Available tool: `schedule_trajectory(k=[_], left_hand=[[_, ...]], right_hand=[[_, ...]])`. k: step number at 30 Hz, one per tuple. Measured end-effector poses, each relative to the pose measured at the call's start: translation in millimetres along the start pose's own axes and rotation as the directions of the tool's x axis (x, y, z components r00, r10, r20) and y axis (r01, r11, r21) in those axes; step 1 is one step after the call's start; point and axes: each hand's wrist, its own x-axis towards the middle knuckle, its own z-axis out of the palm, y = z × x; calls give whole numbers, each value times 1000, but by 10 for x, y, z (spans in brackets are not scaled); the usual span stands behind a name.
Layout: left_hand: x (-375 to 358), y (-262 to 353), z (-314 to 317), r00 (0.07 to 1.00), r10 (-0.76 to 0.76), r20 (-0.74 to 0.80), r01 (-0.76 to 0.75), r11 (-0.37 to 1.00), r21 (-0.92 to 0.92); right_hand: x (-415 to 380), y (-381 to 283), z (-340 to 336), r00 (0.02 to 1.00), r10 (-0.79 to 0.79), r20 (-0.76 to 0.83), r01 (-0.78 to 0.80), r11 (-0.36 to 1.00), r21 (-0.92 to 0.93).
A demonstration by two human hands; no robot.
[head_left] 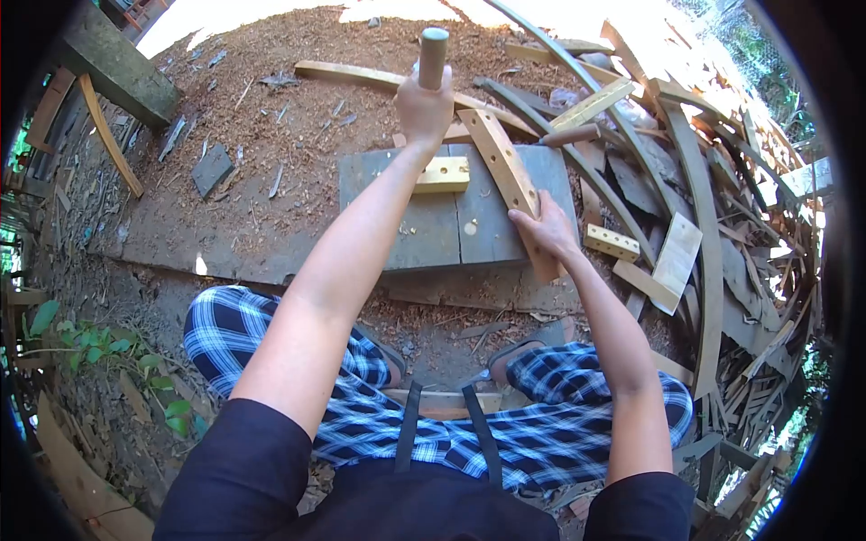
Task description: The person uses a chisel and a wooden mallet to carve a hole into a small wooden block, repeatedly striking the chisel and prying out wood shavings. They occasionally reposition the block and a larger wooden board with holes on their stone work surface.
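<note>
My left hand (424, 113) is raised beyond the low work surface (406, 230), its fingers closed around a round wooden handle (433, 61) that points upward. The tool's other end, if there is one, is hidden behind my fist. My right hand (548, 225) grips the near part of a long wooden bar (498, 155) with holes along its face, which lies slanted across the right side of the surface. Under my left forearm is a short yellowish wooden block (444, 176) with holes. A similar drilled block (612, 243) sits right of my right hand.
Boards and curved wooden strips (690, 180) are heaped on the right. Another round wooden handle (571, 135) lies beyond the bar. A thick post (117, 68) stands at the far left. Wood chips (262, 135) cover the ground, and a leafy plant (99, 343) grows at left.
</note>
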Motion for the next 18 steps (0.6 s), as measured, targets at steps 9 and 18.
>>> schedule_trajectory(k=[9, 18], left_hand=[[-55, 14, -10, 998, -39, 58, 38, 999, 12], [-140, 29, -77, 996, 7, 85, 2, 995, -101]], right_hand=[[-452, -1495, -1796, 819, -439, -370, 574, 623, 532], [-286, -1755, -1611, 857, -454, -244, 421, 890, -175]])
